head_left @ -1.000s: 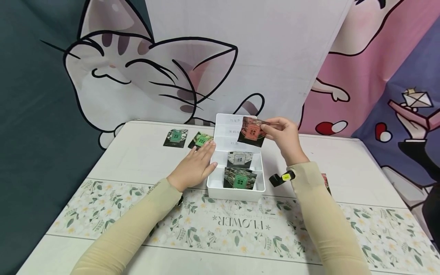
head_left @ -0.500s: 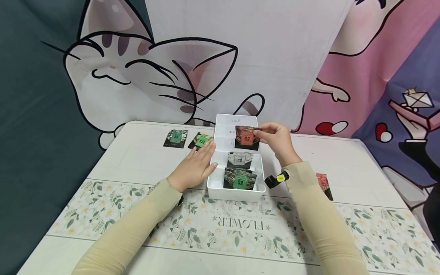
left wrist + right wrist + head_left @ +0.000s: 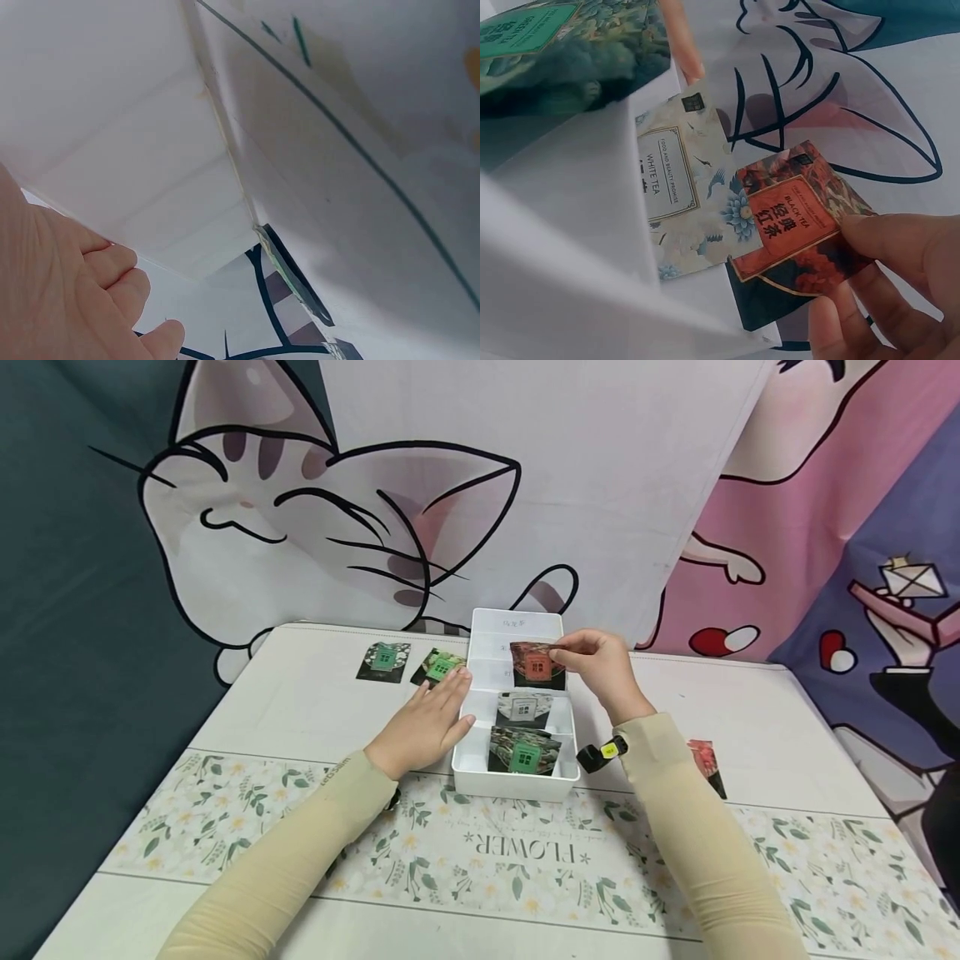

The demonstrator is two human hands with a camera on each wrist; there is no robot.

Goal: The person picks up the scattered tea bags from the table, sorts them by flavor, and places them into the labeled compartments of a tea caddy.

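A white divided box (image 3: 463, 775) stands on the table. My right hand (image 3: 600, 670) pinches a red black-tea packet (image 3: 536, 665) (image 3: 799, 229) and holds it low in a rear compartment of the box. In the compartment nearer me stands a white-tea packet (image 3: 522, 707) (image 3: 681, 199), and in the front one a green packet (image 3: 522, 750) (image 3: 562, 56). My left hand (image 3: 427, 721) lies flat against the box's left wall (image 3: 142, 172), fingers straight.
Two green packets (image 3: 383, 661) (image 3: 438, 666) lie on the table left of the box. A red packet (image 3: 706, 762) lies to the right behind my right forearm. A floral runner (image 3: 487, 852) crosses the table's front. A cartoon-cat cloth hangs behind.
My right hand has lowered the red packet from above the box down into a rear compartment. The left hand has stayed put.
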